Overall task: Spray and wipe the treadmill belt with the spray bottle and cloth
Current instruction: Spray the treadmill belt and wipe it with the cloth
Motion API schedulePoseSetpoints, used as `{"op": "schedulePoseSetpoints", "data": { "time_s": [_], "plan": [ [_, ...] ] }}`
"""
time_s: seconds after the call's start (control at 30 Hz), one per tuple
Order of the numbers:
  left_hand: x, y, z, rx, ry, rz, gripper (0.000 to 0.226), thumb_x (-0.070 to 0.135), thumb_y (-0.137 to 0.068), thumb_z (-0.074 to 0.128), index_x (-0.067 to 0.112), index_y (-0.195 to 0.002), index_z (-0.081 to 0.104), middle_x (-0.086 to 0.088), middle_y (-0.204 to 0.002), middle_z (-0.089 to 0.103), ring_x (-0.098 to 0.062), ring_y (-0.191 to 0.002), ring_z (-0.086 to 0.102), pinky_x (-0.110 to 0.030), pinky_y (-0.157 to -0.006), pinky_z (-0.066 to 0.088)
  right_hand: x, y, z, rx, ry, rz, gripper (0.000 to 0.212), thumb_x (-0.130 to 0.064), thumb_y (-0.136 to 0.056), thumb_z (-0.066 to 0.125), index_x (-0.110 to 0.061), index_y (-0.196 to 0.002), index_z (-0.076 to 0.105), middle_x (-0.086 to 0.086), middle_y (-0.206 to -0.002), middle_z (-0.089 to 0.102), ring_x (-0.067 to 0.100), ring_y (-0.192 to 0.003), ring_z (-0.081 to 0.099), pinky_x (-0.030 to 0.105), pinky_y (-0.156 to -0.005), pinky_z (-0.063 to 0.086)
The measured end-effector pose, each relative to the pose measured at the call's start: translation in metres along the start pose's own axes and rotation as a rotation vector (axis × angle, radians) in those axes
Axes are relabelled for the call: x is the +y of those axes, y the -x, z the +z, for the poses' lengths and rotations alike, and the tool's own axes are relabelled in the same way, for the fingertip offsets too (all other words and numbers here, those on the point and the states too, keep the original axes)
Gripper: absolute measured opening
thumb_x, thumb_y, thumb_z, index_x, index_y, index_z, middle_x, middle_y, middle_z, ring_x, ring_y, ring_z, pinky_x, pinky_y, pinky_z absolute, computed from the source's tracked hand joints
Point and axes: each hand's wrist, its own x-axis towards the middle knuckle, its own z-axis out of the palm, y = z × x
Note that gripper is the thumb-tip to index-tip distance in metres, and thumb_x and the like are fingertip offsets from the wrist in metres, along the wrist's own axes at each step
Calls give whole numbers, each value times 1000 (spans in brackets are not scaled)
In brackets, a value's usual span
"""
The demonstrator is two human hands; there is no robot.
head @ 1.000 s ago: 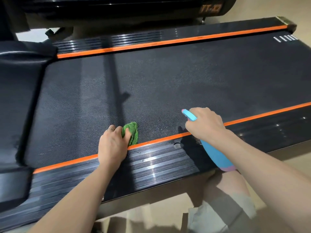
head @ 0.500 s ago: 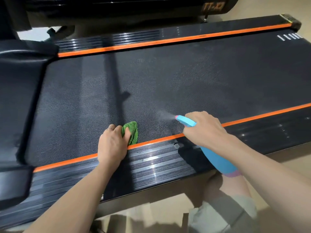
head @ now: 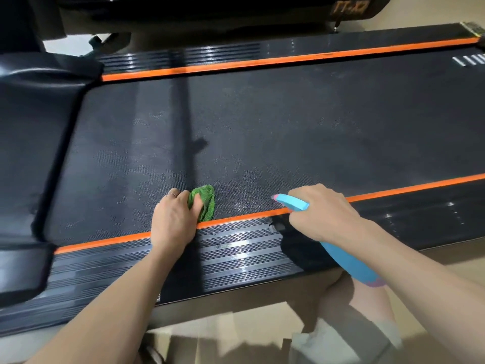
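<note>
My left hand (head: 174,222) curls its fingers around the green cloth (head: 206,202) on the belt (head: 262,132); my right hand (head: 321,212) grips the blue spray bottle (head: 349,258), nozzle toward frame centre.

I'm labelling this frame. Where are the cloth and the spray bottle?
cloth (head: 207,203), head view, on its folded green edge.
spray bottle (head: 292,203), head view, on the blue nozzle head.

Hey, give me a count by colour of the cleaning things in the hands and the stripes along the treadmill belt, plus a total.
Green: 1, the cloth in the left hand
Blue: 1, the spray bottle in the right hand
Orange: 2, the far stripe and the near stripe beside the belt
Total: 4
</note>
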Motion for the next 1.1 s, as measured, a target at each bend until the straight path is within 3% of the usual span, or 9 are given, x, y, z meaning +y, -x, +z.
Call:
{"op": "schedulePoseSetpoints", "data": {
  "time_s": [0.17,0.33,0.43,0.53,0.6,0.73,0.93,1.03,1.1],
  "plan": [
    [-3,-3,4,-13,-29,7,41,41,-96,51,10,-70,55,-10,-79,54,-38,-70,55,-43,-67,49,18,-4,-12,117,-141,62,3,-19,-81,56,-17,-79,57,0,-84,64,33,-85,58,38,-72,45],
    [-3,-9,3,-82,-84,99,40,40,-96,52,11,-67,54,-10,-75,54,-38,-68,57,-45,-65,52,23,-4,-15,476,-592,55,23,-22,-73,47,-25,-87,65,-1,-89,70,34,-76,66,47,-75,58],
    [1,-17,3,-153,-128,195,43,43,-97,41,14,-69,54,-9,-76,53,-37,-69,57,-43,-64,51,19,-1,-8,681,-765,53,26,-2,-81,51,-16,-96,67,6,-95,70,30,-63,66,25,-62,56],
    [54,-23,21,-259,-227,406,55,46,-95,16,15,-88,60,-5,-83,52,-32,-83,56,-42,-67,47,15,6,4,810,-824,79,32,1,-80,50,-14,-101,68,-12,-89,69,18,-58,65,18,-57,49],
    [110,-24,40,-285,-189,475,51,46,-95,23,16,-93,64,-6,-88,56,-31,-86,59,-40,-69,46,16,11,14,871,-861,122,33,1,-79,50,-12,-103,69,-17,-95,70,8,-59,65,15,-58,46],
    [169,-26,52,-354,-229,589,36,40,-98,42,13,-98,67,-9,-100,61,-32,-89,62,-35,-68,35,21,17,21,900,-848,135,36,15,-80,55,-4,-107,70,2,-104,72,-2,-63,64,7,-63,43],
    [46,-55,11,-303,-380,737,42,48,-95,38,15,-81,61,-8,-83,55,-32,-74,62,-41,-64,50,25,10,24,929,-840,117,40,-5,-75,49,-12,-107,72,6,-90,72,15,-64,66,27,-65,52],
    [6,-57,3,-250,-316,582,46,49,-92,33,15,-70,54,-8,-73,49,-35,-66,58,-41,-58,49,27,8,29,963,-814,95,40,-4,-74,51,-11,-107,72,8,-90,74,26,-74,69,28,-69,52],
    [21,-53,13,-248,-229,488,43,47,-92,31,18,-66,48,-6,-70,45,-35,-65,56,-43,-58,49,27,7,30,981,-806,95,40,-4,-74,50,-10,-107,72,5,-94,75,26,-78,71,27,-73,52]
  ]
}}
